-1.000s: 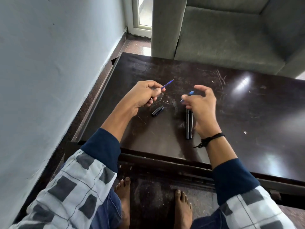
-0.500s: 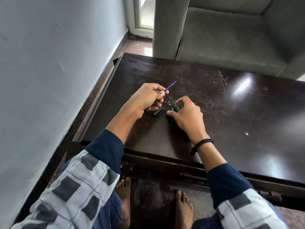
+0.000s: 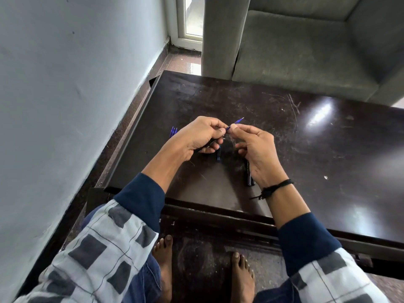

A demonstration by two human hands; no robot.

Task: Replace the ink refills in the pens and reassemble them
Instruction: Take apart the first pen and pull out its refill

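My left hand (image 3: 200,136) and my right hand (image 3: 254,147) meet above the dark table (image 3: 306,162). Both pinch a thin blue ink refill (image 3: 237,122), whose tip points up and to the right past my right thumb. My left hand also grips a dark pen part, mostly hidden in the palm. A dark pen piece with a blue end (image 3: 218,154) lies on the table under my hands. Dark pens (image 3: 249,176) lie below my right wrist. Several blue refill tips (image 3: 174,131) show on the table left of my left hand.
A pale wall stands close on the left. A grey sofa (image 3: 306,51) sits behind the table's far edge. My bare feet (image 3: 164,259) are on the floor under the table's near edge.
My right hand left the table near the small dark cap and rose to meet my left hand at the refill. The left hand stayed put, still holding the refill.
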